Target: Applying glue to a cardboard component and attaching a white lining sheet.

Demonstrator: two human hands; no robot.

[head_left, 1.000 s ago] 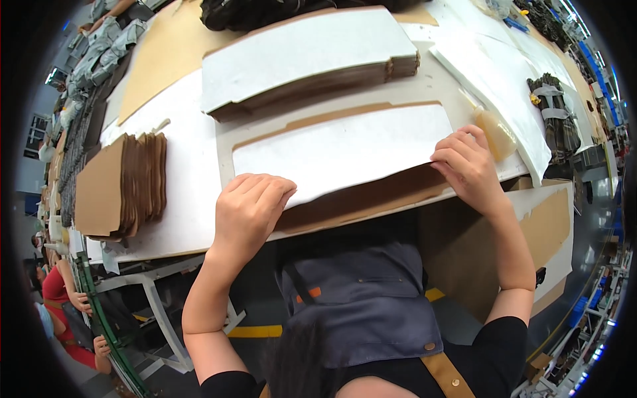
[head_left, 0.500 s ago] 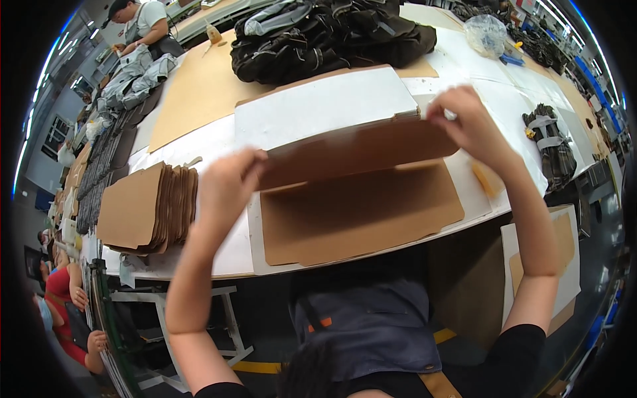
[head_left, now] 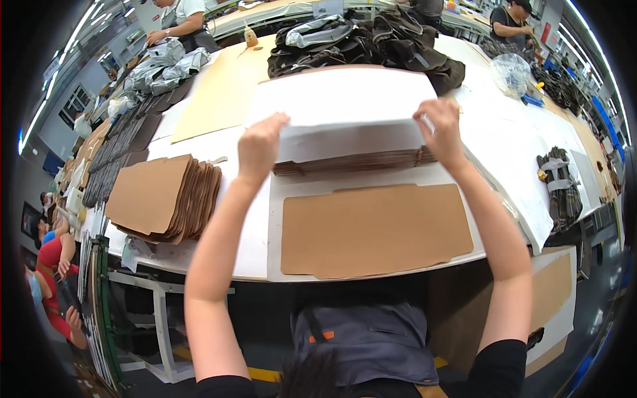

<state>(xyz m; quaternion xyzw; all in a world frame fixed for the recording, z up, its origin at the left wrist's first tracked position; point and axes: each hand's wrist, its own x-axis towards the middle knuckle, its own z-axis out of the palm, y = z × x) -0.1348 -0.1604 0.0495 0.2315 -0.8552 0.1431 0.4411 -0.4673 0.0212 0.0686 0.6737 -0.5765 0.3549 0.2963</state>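
Both arms reach forward over the table. My left hand (head_left: 260, 147) pinches the near left edge of a white-faced sheet (head_left: 352, 138), and my right hand (head_left: 441, 132) pinches it near its right corner. The sheet's near edge is raised and bent, with its white face showing. Beneath and behind it sits a stack of brown-edged sheets (head_left: 358, 162). Closer to me, a brown sheet (head_left: 376, 229) with notched corners lies flat on a pale board.
To the left stands a leaning pile of brown pieces (head_left: 156, 199). Dark garments (head_left: 365, 43) are heaped at the back. A tied dark bundle (head_left: 559, 186) and a clear plastic bag (head_left: 511, 74) are on the right. Other people work at the far tables.
The brown sheet that hung between my hands is out of them; a brown sheet lies flat in front. My hands now grip a white-faced sheet at the stack. The view has shifted.
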